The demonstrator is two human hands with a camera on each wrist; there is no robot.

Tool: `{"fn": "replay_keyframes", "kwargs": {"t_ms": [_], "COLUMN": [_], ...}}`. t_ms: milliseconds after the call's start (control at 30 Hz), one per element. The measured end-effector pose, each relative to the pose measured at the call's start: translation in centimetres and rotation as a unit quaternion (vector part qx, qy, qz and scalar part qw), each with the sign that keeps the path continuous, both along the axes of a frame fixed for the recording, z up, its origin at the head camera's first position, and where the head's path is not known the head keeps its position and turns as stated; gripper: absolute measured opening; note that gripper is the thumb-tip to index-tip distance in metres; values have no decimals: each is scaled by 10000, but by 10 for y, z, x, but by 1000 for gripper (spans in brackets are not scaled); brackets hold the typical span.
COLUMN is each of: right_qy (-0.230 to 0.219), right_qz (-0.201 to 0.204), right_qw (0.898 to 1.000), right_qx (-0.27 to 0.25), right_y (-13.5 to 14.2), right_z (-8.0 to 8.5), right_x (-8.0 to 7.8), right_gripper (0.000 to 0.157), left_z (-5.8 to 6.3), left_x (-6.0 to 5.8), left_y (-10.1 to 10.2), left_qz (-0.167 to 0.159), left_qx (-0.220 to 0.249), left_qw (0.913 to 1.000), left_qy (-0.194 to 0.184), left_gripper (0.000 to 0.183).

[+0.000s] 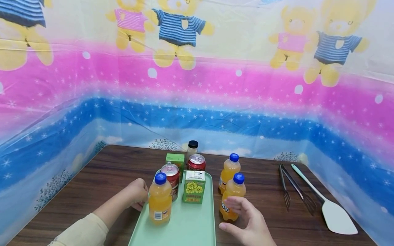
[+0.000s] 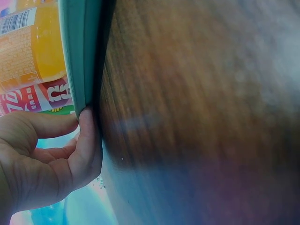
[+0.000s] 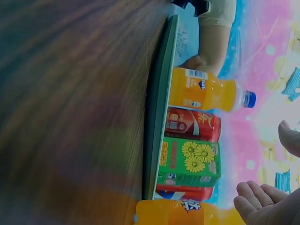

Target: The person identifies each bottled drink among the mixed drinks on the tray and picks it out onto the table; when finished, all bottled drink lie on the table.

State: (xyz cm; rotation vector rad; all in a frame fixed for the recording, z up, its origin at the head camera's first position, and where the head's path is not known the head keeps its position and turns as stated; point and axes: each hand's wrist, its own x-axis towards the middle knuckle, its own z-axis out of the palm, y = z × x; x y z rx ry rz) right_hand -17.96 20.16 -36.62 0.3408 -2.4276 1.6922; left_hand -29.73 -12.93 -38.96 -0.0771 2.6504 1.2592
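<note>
My left hand (image 1: pixel 139 194) pinches the left rim of a light green tray (image 1: pixel 192 223) between thumb and fingers, as the left wrist view shows up close. On the tray stand an orange soda bottle (image 1: pixel 160 201) with a blue cap, a red drink can (image 1: pixel 172 174), and a green drink carton (image 1: pixel 194 191) with yellow flowers. Farther back are a second green carton (image 1: pixel 176 158) and another red can (image 1: pixel 196 163), both partly hidden. My right hand (image 1: pixel 250 223), fingers spread from the thumb, is beside a second orange soda bottle (image 1: pixel 235 193) right of the tray.
A third orange bottle (image 1: pixel 230 169) stands behind the second on the dark wooden table (image 1: pixel 117 167). A black-lidded jar (image 1: pixel 192 147) is at the back. To the right lie a white-headed spatula (image 1: pixel 337 218) and dark long-handled utensils (image 1: pixel 297 188). Printed cloth (image 1: pixel 215 89) surrounds the table.
</note>
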Motion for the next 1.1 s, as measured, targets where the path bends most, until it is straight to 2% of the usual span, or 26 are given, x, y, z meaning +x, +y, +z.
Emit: {"fn": "replay_keyframes", "kwargs": {"t_ms": [400, 733, 1100], "right_qy": [127, 651, 688], "right_qz": [504, 918, 1226], "right_qw": [9986, 9936, 9900], "right_qx": [131, 117, -116], "right_y": [-11, -27, -47], "right_z": [1, 0, 2], "right_x": [-9, -18, -29], "right_gripper": [59, 53, 55], "left_z": [1, 1, 1], "left_x": [-1, -1, -2], "left_y": [2, 2, 1], "left_qz": [30, 47, 54], "left_qx": [-27, -74, -68], "left_qw": [10000, 9999, 9999], "left_qy": [-35, -69, -118], "left_gripper": [14, 13, 13]}}
